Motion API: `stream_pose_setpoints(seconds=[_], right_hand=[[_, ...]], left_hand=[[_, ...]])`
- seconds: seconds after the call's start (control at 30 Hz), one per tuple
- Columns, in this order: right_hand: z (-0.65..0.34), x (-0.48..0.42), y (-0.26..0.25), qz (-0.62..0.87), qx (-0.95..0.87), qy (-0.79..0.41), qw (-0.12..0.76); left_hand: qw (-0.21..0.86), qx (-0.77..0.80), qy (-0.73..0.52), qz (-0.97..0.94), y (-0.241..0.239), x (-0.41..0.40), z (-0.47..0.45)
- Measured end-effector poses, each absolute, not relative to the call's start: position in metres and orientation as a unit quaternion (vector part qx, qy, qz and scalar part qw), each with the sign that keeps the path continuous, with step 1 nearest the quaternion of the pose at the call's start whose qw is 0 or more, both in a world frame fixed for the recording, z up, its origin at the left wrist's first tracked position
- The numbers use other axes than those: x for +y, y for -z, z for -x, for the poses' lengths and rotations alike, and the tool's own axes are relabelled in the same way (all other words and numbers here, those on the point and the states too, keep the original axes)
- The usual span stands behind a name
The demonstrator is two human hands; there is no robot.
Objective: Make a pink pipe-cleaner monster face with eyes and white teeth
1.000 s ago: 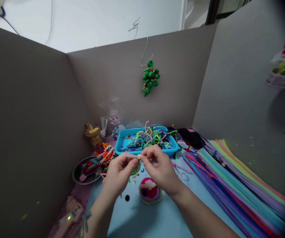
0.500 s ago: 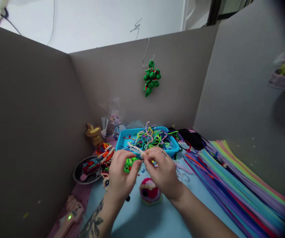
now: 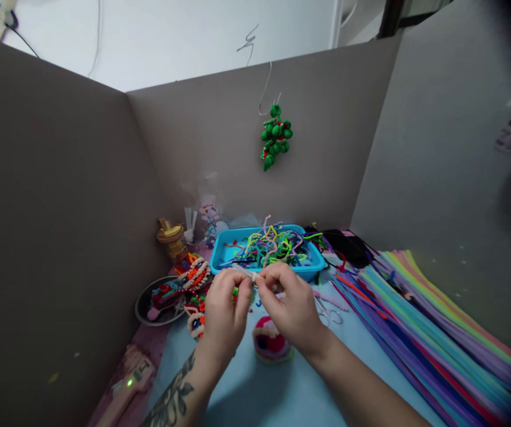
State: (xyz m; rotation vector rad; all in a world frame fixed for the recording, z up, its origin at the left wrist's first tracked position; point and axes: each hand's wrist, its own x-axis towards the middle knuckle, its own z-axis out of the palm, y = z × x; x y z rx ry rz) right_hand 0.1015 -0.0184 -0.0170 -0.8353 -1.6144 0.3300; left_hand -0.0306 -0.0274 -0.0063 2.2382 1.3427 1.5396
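Above the mat, my left hand [image 3: 226, 311] and my right hand [image 3: 294, 305] meet fingertip to fingertip. Both pinch a short whitish pipe cleaner [image 3: 254, 276], which looks coiled or bent small between the fingers. A thin pale end sticks out to the upper left, over my left fingers. Below my right hand sits a round pink-and-red fuzzy figure [image 3: 271, 341] with a dark eye-like spot. Behind my left hand a bright green piece is mostly hidden. Just left of that wrist lies a cream, orange and blue fuzzy piece [image 3: 195, 325].
Behind the hands stands a blue tray [image 3: 220, 261] of tangled pipe cleaner scraps. Long pipe cleaners [image 3: 415, 332] lie bundled at right, near scissors [image 3: 333, 314]. At left are a metal bowl [image 3: 142, 317] and a glue gun [image 3: 133, 379]. A green ornament [image 3: 275, 139] hangs at the back.
My left fingers have closed in from a wider spread onto the pipe cleaner. Its long pale end, which pointed up and left, now shows shorter. The view has shifted slightly.
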Motion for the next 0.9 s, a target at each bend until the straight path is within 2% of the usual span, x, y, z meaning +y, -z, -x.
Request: stream_pose_setpoints(seconds=[0.27,0.47,0.6,0.77,0.9], right_hand=[[-0.103,-0.023,0.007,0.329,-0.561,-0.314,0.691],[-0.112,-0.018,-0.002,0.335,-0.527,-0.403,0.669],[-0.110,-0.014,-0.002,0.335,-0.520,-0.437,0.653],[-0.109,-0.012,0.002,0.337,-0.555,-0.436,0.623],[-0.107,-0.013,0.006,0.331,-0.590,-0.421,0.604]], left_hand=[[-0.003,0.510,-0.463,-0.725,0.014,-0.014,0.038],[-0.059,0.575,-0.352,-0.736,0.012,-0.006,0.053],[-0.101,0.584,-0.436,-0.677,0.007,-0.008,0.061],[-0.053,0.484,-0.498,-0.717,-0.002,-0.015,0.058],[0.072,0.444,-0.451,-0.771,-0.003,-0.019,0.049]])
